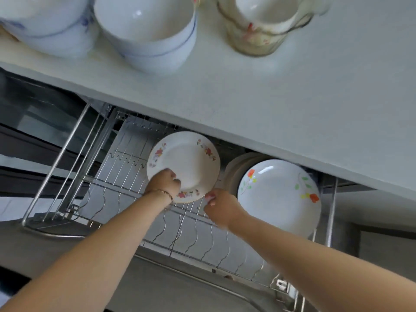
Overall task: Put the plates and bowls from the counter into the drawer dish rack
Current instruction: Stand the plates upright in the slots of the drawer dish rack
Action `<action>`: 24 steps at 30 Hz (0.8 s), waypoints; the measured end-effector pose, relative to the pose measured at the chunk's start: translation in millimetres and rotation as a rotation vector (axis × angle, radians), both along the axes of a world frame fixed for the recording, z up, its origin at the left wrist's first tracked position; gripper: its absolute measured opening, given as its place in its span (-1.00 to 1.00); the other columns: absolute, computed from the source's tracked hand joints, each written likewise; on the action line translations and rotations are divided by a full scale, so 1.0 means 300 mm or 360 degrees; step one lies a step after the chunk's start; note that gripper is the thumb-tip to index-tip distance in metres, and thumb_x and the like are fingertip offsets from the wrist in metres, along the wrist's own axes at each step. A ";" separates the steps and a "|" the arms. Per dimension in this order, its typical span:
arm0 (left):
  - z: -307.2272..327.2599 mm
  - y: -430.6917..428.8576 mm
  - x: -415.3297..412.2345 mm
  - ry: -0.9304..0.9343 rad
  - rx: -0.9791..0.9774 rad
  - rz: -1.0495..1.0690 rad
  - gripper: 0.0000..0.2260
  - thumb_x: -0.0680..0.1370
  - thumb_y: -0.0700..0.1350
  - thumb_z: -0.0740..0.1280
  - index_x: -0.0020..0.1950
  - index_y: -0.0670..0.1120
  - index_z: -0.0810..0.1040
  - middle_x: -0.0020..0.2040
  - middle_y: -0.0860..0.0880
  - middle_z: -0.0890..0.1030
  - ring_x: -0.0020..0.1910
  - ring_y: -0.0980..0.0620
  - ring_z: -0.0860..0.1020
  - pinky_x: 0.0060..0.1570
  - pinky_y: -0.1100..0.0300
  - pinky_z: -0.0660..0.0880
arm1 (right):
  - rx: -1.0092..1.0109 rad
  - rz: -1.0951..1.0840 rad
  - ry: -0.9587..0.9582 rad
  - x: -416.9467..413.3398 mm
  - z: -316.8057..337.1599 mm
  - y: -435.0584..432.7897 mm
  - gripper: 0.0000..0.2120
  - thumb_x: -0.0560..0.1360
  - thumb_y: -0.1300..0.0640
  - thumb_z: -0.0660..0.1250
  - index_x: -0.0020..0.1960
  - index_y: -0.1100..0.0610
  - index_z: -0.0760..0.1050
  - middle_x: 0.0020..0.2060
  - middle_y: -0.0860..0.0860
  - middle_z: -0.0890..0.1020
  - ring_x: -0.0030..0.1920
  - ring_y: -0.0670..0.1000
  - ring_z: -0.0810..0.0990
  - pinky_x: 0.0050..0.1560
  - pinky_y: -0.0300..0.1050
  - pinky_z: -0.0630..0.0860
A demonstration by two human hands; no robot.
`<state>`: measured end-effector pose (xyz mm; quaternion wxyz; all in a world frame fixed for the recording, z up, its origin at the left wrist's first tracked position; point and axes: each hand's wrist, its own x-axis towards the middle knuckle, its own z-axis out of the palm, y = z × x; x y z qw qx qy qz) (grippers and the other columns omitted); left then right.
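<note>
In the head view, the left hand [164, 181] gripped the lower rim of a floral plate [186, 163] held upright over the drawer dish rack [126, 167]. The right hand [221, 207] pinched the same rim. A larger flowered plate [279, 194] stood in the rack, with others behind it half hidden under the counter [292, 97]. Blurred bowls [146, 30] on the counter were cut off at the top edge.
</note>
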<state>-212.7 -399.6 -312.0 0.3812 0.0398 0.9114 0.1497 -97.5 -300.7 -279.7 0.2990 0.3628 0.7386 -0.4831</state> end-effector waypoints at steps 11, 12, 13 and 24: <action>0.542 0.531 0.426 -0.0396 0.0122 -0.0550 -0.77 0.53 -0.21 0.13 -0.27 -0.13 0.49 -0.20 -0.15 0.62 -0.43 0.03 0.49 -0.38 0.30 0.43 | 0.0429 0.0364 -0.0006 0.391 0.530 0.656 -0.69 0.55 0.16 0.14 0.25 0.06 0.48 0.26 -0.01 0.53 0.28 0.01 0.48 0.19 -0.25 0.35; 0.583 0.632 0.480 -0.0391 0.0162 -0.0556 -0.77 0.53 -0.21 0.13 -0.30 -0.11 0.47 -0.22 -0.14 0.61 -0.42 0.02 0.49 -0.42 0.30 0.39 | 0.0464 0.0308 -0.0003 0.462 0.580 0.747 -0.69 0.55 0.16 0.13 0.25 0.04 0.48 0.25 -0.01 0.53 0.27 0.00 0.48 0.12 -0.27 0.34; 0.618 0.742 0.536 -0.0374 0.0221 -0.0566 -0.76 0.52 -0.22 0.14 -0.33 -0.10 0.45 -0.23 -0.14 0.61 -0.38 -0.02 0.51 -0.43 0.30 0.36 | 0.0500 0.0257 0.0017 0.534 0.622 0.846 -0.69 0.55 0.15 0.13 0.26 0.03 0.47 0.24 -0.02 0.53 0.25 0.00 0.49 0.08 -0.28 0.32; 0.785 1.754 1.117 -0.0341 0.0468 -0.0608 -0.71 0.52 -0.27 0.10 -0.39 -0.07 0.37 -0.20 -0.15 0.60 -0.23 -0.06 0.56 -0.40 0.30 0.33 | 0.0925 -0.0065 -0.0051 1.206 0.753 1.853 -0.71 0.55 0.11 0.14 0.22 -0.02 0.48 0.20 -0.02 0.56 0.17 0.03 0.56 0.14 -0.18 0.45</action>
